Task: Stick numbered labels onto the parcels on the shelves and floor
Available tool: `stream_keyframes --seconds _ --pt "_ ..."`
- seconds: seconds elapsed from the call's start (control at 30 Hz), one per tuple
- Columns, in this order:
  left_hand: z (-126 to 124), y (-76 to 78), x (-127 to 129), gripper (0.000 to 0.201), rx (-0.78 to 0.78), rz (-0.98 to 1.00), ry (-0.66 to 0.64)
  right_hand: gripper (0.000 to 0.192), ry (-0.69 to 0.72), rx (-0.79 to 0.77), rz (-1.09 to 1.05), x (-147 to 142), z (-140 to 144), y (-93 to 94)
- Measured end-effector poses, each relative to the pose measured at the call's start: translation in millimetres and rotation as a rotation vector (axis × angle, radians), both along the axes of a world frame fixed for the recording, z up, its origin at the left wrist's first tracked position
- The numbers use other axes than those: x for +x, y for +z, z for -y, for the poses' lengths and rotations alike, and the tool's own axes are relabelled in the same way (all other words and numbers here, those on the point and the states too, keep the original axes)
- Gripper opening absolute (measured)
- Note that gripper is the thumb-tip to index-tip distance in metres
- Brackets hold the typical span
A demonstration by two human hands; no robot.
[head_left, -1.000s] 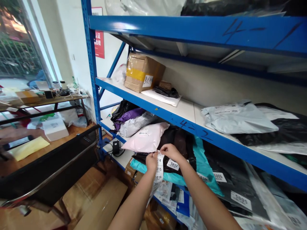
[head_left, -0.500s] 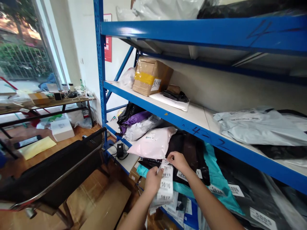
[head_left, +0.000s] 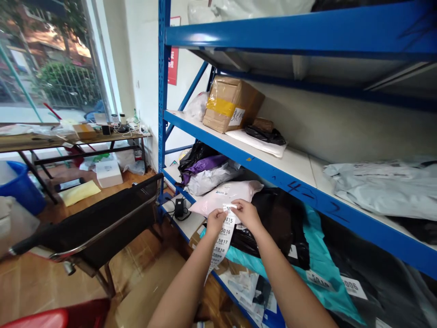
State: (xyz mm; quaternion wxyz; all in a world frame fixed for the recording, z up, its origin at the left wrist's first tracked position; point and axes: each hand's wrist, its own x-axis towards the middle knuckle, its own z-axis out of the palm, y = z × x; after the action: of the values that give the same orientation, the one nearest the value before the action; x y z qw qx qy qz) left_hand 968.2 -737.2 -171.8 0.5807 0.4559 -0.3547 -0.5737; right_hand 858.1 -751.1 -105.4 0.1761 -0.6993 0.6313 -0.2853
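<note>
A long strip of white number labels (head_left: pixel 221 241) hangs down from my two hands, printed with numbers such as 5015, 5016 and 5017. My left hand (head_left: pixel 215 222) pinches the strip's left edge near its top. The fingers of my right hand (head_left: pixel 247 214) are closed on the top label at its right side. Just behind the hands lies a pale pink parcel bag (head_left: pixel 221 196) on the lower shelf. Right of it rest a black parcel bag (head_left: pixel 276 218) and a turquoise bag (head_left: pixel 314 228) bearing a number label.
A blue shelf rack (head_left: pixel 218 134) holds a taped cardboard box (head_left: pixel 235 102) and grey parcel bags (head_left: pixel 385 182). To the left stand a black chair (head_left: pixel 102 218), a cluttered table (head_left: pixel 34 143) and a blue bin (head_left: pixel 20 187). Flat cardboard (head_left: pixel 153 291) lies on the floor.
My view has turned left, bringing the blue bin into sight. Both hands have come together at the strip's top, my left hand moving up, and more of the strip hangs extended.
</note>
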Motion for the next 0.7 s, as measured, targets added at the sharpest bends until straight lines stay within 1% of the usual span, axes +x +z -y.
stream_keyframes --seconds 0.07,0.13,0.2,0.33,0.4,0.5,0.6,0.7 --pt "2 -2.0 -1 0.030 0.024 0.024 0.051 0.013 -0.017 0.002 -0.038 -1 4 0.2" --pt "0 -3.1 0 0.036 0.039 0.054 0.092 0.009 -0.020 0.002 -0.066 -2 6 0.0" --pt "-2 -3.6 1 0.037 0.056 0.078 0.092 0.009 -0.017 0.003 -0.085 -5 8 -2.1" --pt "-4 -4.0 -3 0.026 0.144 0.151 0.061 0.006 -0.010 0.010 -0.107 -10 7 -10.7" --pt "-4 -3.3 -8 0.027 0.210 0.223 0.078 0.005 -0.007 0.026 -0.123 -10 2 -14.9" --pt "-8 -0.7 -15 0.028 0.268 0.309 0.100 0.010 -0.029 0.042 -0.153 -7 -7 -17.9" --pt "-12 1.7 -16 0.028 0.242 0.323 0.073 0.011 -0.050 0.023 -0.163 -6 -11 -16.9" --pt "-10 1.7 -8 0.026 0.149 0.308 0.029 0.008 -0.038 0.013 -0.141 -9 -8 -14.6"
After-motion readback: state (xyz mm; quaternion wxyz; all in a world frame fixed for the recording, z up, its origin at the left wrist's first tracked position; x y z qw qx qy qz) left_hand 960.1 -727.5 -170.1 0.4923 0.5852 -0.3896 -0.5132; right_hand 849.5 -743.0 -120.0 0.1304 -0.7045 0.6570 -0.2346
